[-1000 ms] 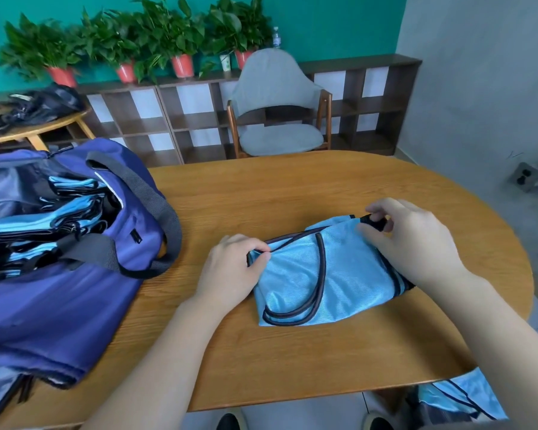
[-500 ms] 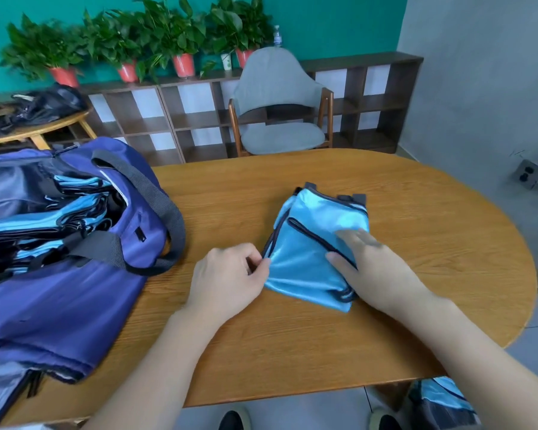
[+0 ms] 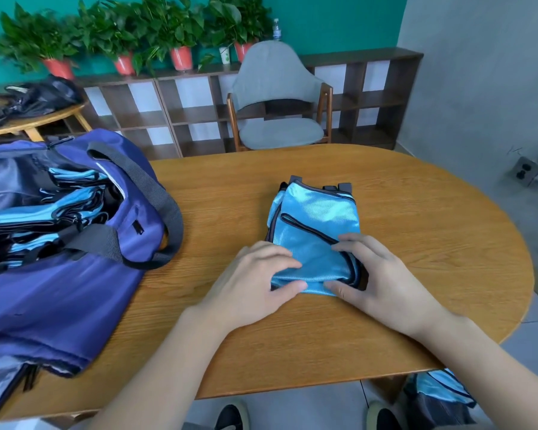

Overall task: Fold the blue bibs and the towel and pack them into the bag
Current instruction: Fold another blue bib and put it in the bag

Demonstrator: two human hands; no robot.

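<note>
Bag [image 3: 62, 274] first, at the far left: the purple-blue holdall lies on the left end of the desk [image 3: 416, 187] with its mouth gaping toward the camera's upper left, a stack of folded blue bibs [image 3: 44, 209] already showing inside and its dark strap [image 3: 156, 197] looped out toward the middle of the desk. Moving right, the left hand [image 3: 255, 280] sits at the near-left corner of the blue bib [image 3: 316, 221] now being folded, thumb under the near edge and fingers curled over the top, pinching the cloth. That bib lies at the centre of the desk as a compact, already doubled packet, its long axis running away from the person, dark straps at the far end. Next to the right, the right hand [image 3: 376, 274] grips the near-right corner the same way, fingers bent over the dark trim, thumb below; the two hands stand just beside each other, thumbs nearly meeting along the near edge. The near end seems to be rising for one more fold away from the body. Once folded, the packet has to travel left, and the left hand is the nearer to the bag's opening, so the carry likely crosses only bare desk and the strap. Farthest right, below the desk edge, more blue bibs [image 3: 441, 386] wait on the floor. No towel is visible.
</note>
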